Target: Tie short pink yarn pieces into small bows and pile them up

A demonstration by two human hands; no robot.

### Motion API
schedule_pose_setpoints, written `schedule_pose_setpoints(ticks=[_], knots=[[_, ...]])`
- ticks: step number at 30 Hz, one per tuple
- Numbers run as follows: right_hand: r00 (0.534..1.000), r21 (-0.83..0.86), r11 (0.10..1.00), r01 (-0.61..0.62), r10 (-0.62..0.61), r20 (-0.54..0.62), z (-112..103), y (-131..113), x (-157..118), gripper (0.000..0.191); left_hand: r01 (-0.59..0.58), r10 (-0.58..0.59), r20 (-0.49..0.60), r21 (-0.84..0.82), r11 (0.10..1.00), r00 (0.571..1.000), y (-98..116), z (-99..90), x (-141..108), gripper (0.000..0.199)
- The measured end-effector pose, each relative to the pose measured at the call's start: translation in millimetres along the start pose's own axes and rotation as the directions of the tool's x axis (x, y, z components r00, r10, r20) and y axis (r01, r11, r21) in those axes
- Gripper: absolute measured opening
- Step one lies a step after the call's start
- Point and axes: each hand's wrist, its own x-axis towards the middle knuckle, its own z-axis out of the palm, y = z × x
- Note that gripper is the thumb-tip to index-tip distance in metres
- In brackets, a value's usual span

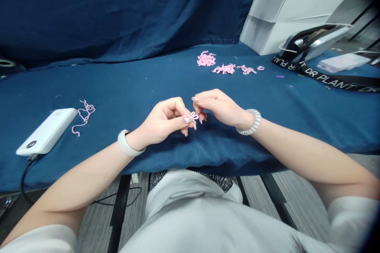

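Observation:
Near the table's front edge, my left hand (170, 120) pinches a small piece of pale pink looped cord (194, 116) between thumb and fingers. Two or so little loops stick out past the fingertips toward the right. My right hand (218, 106) is just beside it, thumb and index pressed together and the other fingers curled under. Whether those fingertips grip a strand is too small to make out. A loose length of pink cord (86, 114) lies tangled on the blue cloth to the left.
Toward the back lie a pile of pink cord pieces (206, 59), a second pile (225, 68) and some smaller bits (247, 70). A white power bank (49, 131) with a black cable is at left. White drawers (261, 27), a black lettered strap (329, 79) and a flat pale case (344, 62) are at right.

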Motion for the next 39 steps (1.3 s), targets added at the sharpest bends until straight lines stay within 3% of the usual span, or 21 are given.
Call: schedule_pose_setpoints(ticks=[6,11,15,18,25,33,39], knots=[[0.991,-0.038,0.999,0.002,0.003,0.135,4,-5,-4,0.038,0.033,-0.033,-0.010,0.032,0.999,0.999,1,0.5,1,0.015],[0.988,-0.043,0.999,0.006,0.000,0.156,6,-6,-6,0.026,0.044,-0.041,-0.036,0.076,0.996,0.998,1,-0.6,0,0.014],[0.998,-0.012,0.999,0.046,-0.045,0.050,7,-4,-5,0.019,0.026,-0.014,-0.089,0.132,0.991,0.996,-2,-2.7,2,0.018],[0.996,-0.083,0.994,0.069,-0.072,-0.042,7,-3,-4,0.020,0.008,0.009,-0.119,0.143,0.990,0.993,-3,-3.2,3,0.022],[0.985,-0.142,0.983,0.120,-0.135,-0.104,6,-6,-3,0.025,-0.017,0.042,-0.198,0.128,0.992,0.979,-3,3.7,3,0.024],[0.984,-0.102,0.986,0.135,-0.145,-0.106,8,-7,-4,0.029,-0.051,0.086,-0.305,0.123,0.991,0.949,0,10.8,2,0.023],[0.993,-0.110,0.989,0.099,-0.106,-0.058,1,-1,-3,0.039,-0.002,0.021,-0.343,0.054,0.999,0.939,2,8.8,2,0.030]])
